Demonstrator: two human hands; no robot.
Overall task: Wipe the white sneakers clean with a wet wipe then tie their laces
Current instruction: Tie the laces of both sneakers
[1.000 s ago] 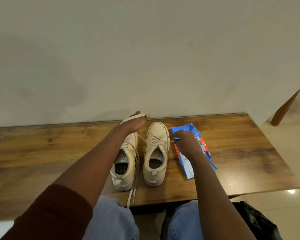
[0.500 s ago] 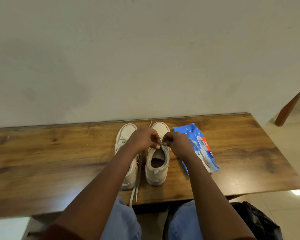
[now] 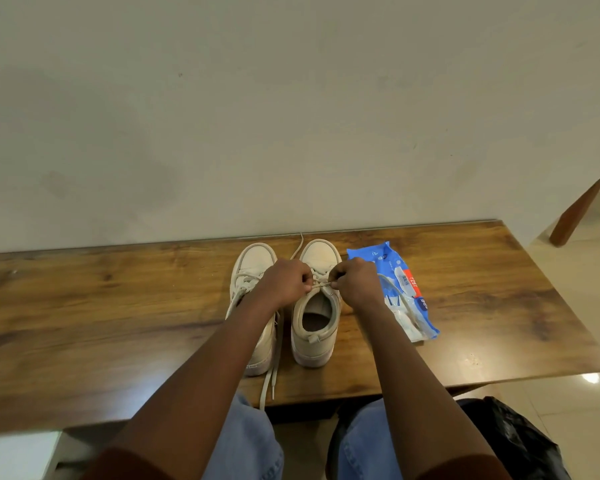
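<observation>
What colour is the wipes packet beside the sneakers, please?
Blue with a red-orange label, per the head view: wipes packet.

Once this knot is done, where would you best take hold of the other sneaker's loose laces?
Pinch the two lace ends trailing past the left sneaker's heel over the table edge, coming from the near side: they hang free, while the eyelet end sits under the left hand.

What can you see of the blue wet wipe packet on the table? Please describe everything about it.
The wet wipe packet is a soft, flat pouch of glossy blue plastic with white print, an orange-red label and a barcode. It lies flat on the wooden table, slanted, just right of the right sneaker. The right hand covers its near-left edge; actual contact is unclear.
</observation>
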